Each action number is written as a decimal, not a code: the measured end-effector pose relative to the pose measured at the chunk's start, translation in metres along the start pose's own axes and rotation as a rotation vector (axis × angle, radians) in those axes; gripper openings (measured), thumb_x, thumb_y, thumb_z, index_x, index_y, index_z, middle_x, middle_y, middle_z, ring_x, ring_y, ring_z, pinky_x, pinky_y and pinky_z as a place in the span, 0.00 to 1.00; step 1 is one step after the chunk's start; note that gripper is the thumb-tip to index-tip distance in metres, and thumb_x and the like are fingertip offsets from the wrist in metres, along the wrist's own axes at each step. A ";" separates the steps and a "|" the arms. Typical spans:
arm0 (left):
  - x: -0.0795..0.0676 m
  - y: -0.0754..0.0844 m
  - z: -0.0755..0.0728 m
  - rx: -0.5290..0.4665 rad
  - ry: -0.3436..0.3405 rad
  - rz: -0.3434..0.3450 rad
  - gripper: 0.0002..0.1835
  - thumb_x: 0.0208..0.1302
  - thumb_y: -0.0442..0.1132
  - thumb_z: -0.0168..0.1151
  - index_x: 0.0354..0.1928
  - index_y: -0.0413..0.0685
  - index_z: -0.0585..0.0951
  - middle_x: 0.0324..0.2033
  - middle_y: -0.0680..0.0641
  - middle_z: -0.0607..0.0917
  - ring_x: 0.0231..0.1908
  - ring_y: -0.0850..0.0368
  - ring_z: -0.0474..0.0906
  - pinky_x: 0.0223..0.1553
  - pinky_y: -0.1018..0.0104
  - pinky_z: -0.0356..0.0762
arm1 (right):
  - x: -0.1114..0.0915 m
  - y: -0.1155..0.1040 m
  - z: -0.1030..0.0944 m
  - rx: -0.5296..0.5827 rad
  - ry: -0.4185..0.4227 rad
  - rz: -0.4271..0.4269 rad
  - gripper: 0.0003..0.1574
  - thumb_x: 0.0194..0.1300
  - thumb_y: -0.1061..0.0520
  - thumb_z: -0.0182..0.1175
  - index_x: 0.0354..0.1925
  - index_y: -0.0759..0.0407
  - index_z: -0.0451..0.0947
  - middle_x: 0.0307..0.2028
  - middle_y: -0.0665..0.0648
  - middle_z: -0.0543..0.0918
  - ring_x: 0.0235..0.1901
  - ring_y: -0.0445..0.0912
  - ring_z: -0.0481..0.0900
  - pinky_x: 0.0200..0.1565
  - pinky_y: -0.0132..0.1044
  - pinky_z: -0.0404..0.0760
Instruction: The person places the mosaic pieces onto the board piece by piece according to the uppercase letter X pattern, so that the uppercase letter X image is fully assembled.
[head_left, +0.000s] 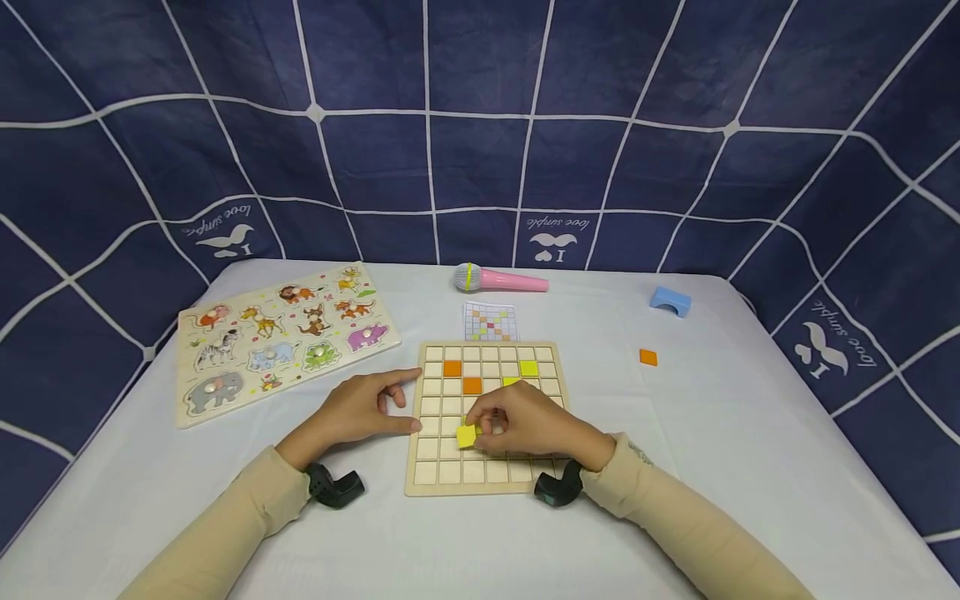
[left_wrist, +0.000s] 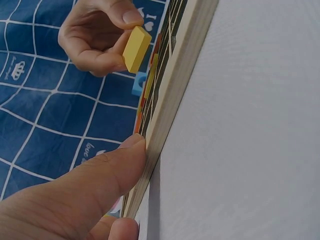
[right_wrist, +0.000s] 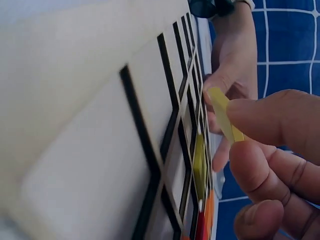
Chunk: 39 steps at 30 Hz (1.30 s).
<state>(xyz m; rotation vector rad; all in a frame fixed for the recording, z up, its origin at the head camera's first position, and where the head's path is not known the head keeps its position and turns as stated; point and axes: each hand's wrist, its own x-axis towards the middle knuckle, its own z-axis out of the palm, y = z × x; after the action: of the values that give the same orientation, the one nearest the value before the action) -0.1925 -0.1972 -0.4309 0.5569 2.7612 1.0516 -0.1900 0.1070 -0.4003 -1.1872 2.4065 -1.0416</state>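
A wooden grid board (head_left: 457, 491) lies at the middle of the table. Above its lower left squares, my right hand (head_left: 517, 421) pinches a yellow square tile (head_left: 466, 437) between thumb and fingertips. The left wrist view has this tile (left_wrist: 137, 49) tilted, clear of the board's face. My left hand (head_left: 367, 406) touches the board's left edge with its thumb (left_wrist: 117, 167) and forefinger spread apart. Orange tiles (head_left: 452, 368) and yellow tiles (head_left: 528, 367) sit in upper squares. A red tile (right_wrist: 201, 226) shows low in the right wrist view; my right hand hides part of the grid.
A card with a coloured grid (head_left: 490, 321) lies just behind the board, and a pink toy microphone (head_left: 513, 281) behind that. To the left is an animal puzzle (head_left: 288, 333). A loose orange tile (head_left: 648, 357) and a blue arch block (head_left: 671, 301) lie to the right.
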 end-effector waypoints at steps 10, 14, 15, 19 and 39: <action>0.000 0.000 -0.001 0.006 -0.004 0.003 0.45 0.56 0.53 0.85 0.73 0.44 0.80 0.35 0.58 0.83 0.27 0.60 0.73 0.30 0.66 0.67 | 0.010 -0.006 0.009 -0.041 -0.046 0.029 0.10 0.62 0.65 0.76 0.43 0.60 0.90 0.25 0.40 0.82 0.23 0.32 0.72 0.30 0.29 0.74; 0.000 0.000 -0.001 0.002 -0.002 0.017 0.44 0.56 0.52 0.85 0.73 0.43 0.80 0.35 0.57 0.83 0.27 0.60 0.73 0.29 0.66 0.68 | 0.013 -0.009 0.012 -0.058 -0.061 0.040 0.10 0.62 0.64 0.77 0.42 0.60 0.90 0.24 0.40 0.81 0.22 0.32 0.70 0.29 0.28 0.73; 0.000 0.000 -0.001 0.001 -0.001 0.018 0.44 0.56 0.52 0.85 0.73 0.43 0.80 0.35 0.57 0.83 0.27 0.60 0.73 0.30 0.66 0.68 | 0.013 -0.010 0.013 -0.062 -0.064 0.043 0.10 0.62 0.64 0.78 0.42 0.60 0.90 0.24 0.40 0.81 0.21 0.32 0.70 0.29 0.28 0.72; -0.001 0.000 -0.001 0.002 -0.003 0.021 0.44 0.56 0.53 0.85 0.73 0.43 0.80 0.36 0.58 0.83 0.27 0.61 0.73 0.30 0.66 0.68 | 0.015 -0.013 0.016 -0.095 -0.072 0.053 0.10 0.62 0.63 0.79 0.42 0.59 0.90 0.23 0.39 0.80 0.21 0.31 0.69 0.30 0.29 0.73; 0.000 -0.001 -0.001 0.008 -0.002 0.012 0.45 0.56 0.53 0.85 0.73 0.44 0.80 0.35 0.58 0.82 0.27 0.60 0.73 0.30 0.65 0.68 | 0.006 -0.013 -0.001 -0.050 -0.058 0.079 0.09 0.63 0.64 0.76 0.43 0.60 0.90 0.25 0.40 0.81 0.24 0.32 0.72 0.31 0.29 0.74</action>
<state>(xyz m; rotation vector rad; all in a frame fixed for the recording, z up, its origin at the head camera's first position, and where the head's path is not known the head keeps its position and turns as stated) -0.1928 -0.1990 -0.4310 0.5765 2.7648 1.0430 -0.1867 0.0972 -0.3898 -1.1127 2.4266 -0.9166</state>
